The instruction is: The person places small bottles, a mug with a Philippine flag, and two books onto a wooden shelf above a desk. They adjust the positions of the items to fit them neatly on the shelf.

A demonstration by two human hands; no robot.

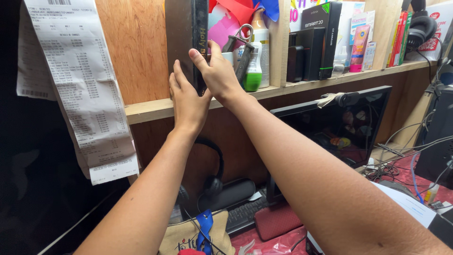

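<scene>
— Where do we have the dark hardcover book (186, 35) just now?

— Standing upright on the wooden shelf (151, 109), spine toward us, at about eleven o'clock from the monitor (339, 125). Our left hand (188, 101) lies flat against its lower edge, fingers straight, and our right hand (217, 71) is wrapped round the spine from the three o'clock side, thumb up on the front of it. So both hands are on the book; neither is clenched empty.

— How do we think it will handle?

— Thick and tall, so we judge it fairly heavy and stiff; the cover looks smooth, maybe a little slippery. Its top runs out of view, so we can't tell its full height.

— Best place to take hold?

— Low on the spine with the right, the left palm under or against the bottom edge to carry the weight. At three o'clock of it stand a green-capped bottle (253, 71) and scissors (239, 40), quite near, so we'd keep the book vertical. The long paper receipt (78, 85) hangs well off at nine o'clock.
</scene>
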